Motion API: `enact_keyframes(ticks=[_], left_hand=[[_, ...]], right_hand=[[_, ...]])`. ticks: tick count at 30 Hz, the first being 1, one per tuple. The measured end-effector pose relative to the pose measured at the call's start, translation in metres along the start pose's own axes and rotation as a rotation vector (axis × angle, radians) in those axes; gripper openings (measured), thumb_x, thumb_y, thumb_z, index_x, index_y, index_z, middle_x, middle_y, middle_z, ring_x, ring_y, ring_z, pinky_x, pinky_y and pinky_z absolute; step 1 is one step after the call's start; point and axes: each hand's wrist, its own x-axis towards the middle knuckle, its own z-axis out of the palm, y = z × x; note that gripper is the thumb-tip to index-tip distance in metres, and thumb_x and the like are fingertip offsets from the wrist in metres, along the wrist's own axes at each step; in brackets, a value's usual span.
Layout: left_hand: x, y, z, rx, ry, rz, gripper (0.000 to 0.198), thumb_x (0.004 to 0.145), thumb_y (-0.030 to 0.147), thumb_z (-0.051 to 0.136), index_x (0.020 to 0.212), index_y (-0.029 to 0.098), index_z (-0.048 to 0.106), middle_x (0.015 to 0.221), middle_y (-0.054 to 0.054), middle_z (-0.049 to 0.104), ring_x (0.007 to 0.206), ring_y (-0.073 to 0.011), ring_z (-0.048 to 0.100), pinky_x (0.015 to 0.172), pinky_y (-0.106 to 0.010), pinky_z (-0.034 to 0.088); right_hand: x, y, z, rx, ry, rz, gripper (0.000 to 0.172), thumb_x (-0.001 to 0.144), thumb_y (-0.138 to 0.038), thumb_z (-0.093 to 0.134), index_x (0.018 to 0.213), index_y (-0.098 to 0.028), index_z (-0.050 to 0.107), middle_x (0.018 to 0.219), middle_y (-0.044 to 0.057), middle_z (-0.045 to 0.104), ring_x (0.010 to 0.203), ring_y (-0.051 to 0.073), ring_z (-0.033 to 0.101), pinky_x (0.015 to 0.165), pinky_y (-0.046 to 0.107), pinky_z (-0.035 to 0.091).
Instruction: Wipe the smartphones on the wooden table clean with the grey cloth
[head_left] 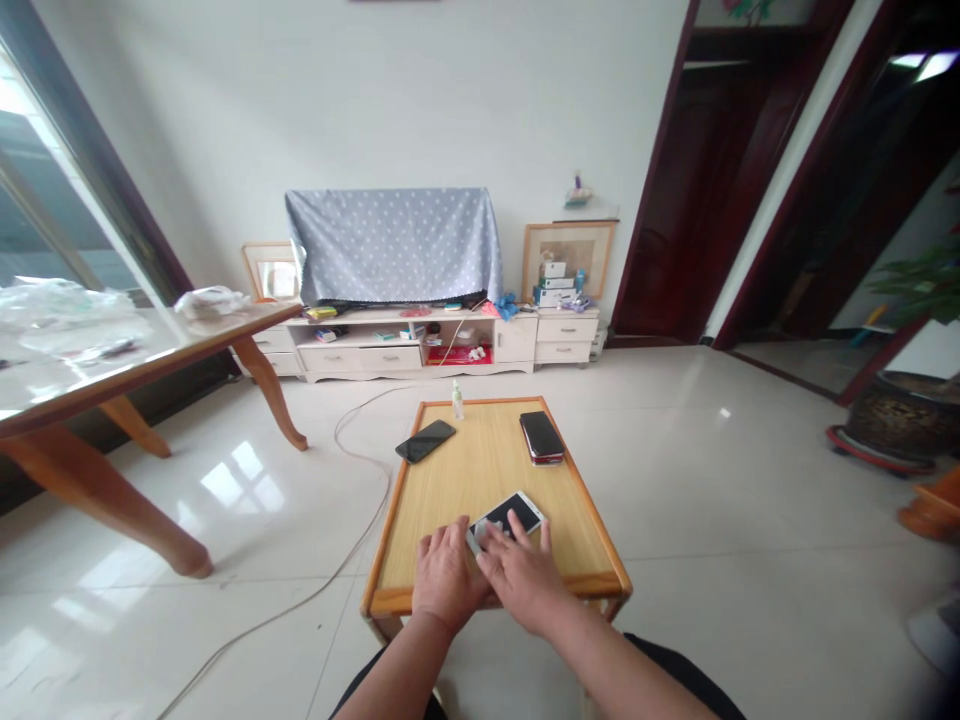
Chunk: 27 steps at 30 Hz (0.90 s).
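A white smartphone (510, 516) lies tilted on the low bamboo-topped wooden table (480, 470), its dark screen facing up. My right hand (521, 578) is over the phone's lower part, with its fingers pressed on the screen. My left hand (446, 575) rests on the table's near edge, its fingertips at the phone's lower left corner. Farther up the tabletop lie a black smartphone (425, 441) and a dark phone with a red edge (541, 437). A small clear spray bottle (457, 400) stands at the far edge.
A pale cable (360, 470) runs across the tiled floor left of the low table. A glass-topped wooden table (135, 370) stands at the left. A cream cabinet (412, 345) lines the far wall, and a large plant pot (896, 420) stands at the right.
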Motion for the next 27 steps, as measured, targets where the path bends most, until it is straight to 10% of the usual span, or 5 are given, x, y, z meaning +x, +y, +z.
enact_keyframes(ticks=[5,18,27], left_hand=[[-0.002,0.006,-0.003,0.014,0.031,-0.007,0.068,0.074,0.048,0.065,0.134,0.020,0.049,0.125,-0.012,0.065,0.118,-0.0291,0.056,0.105,-0.040,0.031],[0.001,0.004,-0.001,0.029,-0.048,0.016,0.063,0.076,0.037,0.064,0.134,0.019,0.047,0.129,-0.011,0.063,0.121,-0.0271,0.054,0.105,-0.040,0.031],[0.001,0.015,-0.006,0.027,-0.003,-0.013,0.059,0.076,0.045,0.066,0.128,0.021,0.053,0.125,-0.010,0.066,0.120,-0.0285,0.055,0.105,-0.041,0.031]], right_hand=[[0.021,0.021,-0.011,-0.063,0.057,0.242,0.061,0.103,-0.057,0.008,0.152,-0.037,0.038,0.163,-0.003,0.027,0.153,0.032,0.003,0.114,0.071,-0.004],[-0.023,0.002,-0.011,0.062,-0.073,-0.046,0.063,0.103,-0.061,0.009,0.148,-0.037,0.044,0.158,-0.002,0.038,0.152,0.032,0.009,0.114,0.068,-0.012],[-0.009,0.048,-0.023,-0.089,0.041,0.280,0.060,0.103,-0.056,0.015,0.154,-0.032,0.035,0.162,-0.001,0.029,0.153,0.031,-0.004,0.114,0.068,-0.011]])
